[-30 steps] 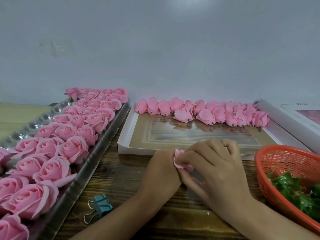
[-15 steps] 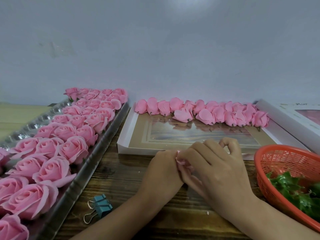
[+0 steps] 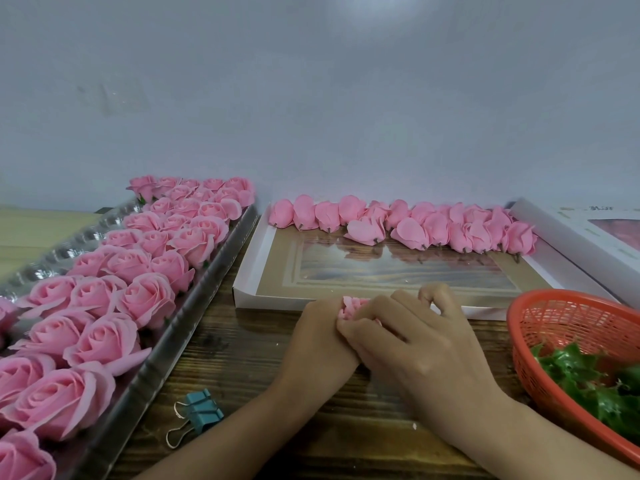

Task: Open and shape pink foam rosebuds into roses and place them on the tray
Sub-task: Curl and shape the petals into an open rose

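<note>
Binder clip (image 3: 199,412) lies nearer than the hands and to their left, on bare wooden table (image 3: 242,358); open wood all round it. Left hand (image 3: 318,341) and right hand (image 3: 426,355) are pressed together low over the table, both curled round one pink rosebud (image 3: 351,304). Right fingers (image 3: 367,317) overlap the left hand and pinch the bud's petals. Only the top of the bud shows above the knuckles: crumpled pink petals, looks partly opened, hard to tell.

Left of the left hand, a strip of free table, then the silver tray (image 3: 180,327), its rim running diagonally away. Opened roses (image 3: 145,299) fill its near side in rows; empty cups show along its far-left edge. Right of the right hand, close by, the red basket (image 3: 554,327) holds green leaves (image 3: 588,382).

Just beyond the hands, the near edge of a flat white box (image 3: 263,296), nearly touching the fingertips. Along its far edge a row of closed buds (image 3: 415,226), stems pointing down. Farther right, a second white box (image 3: 571,237). Wall (image 3: 346,116) behind everything.
</note>
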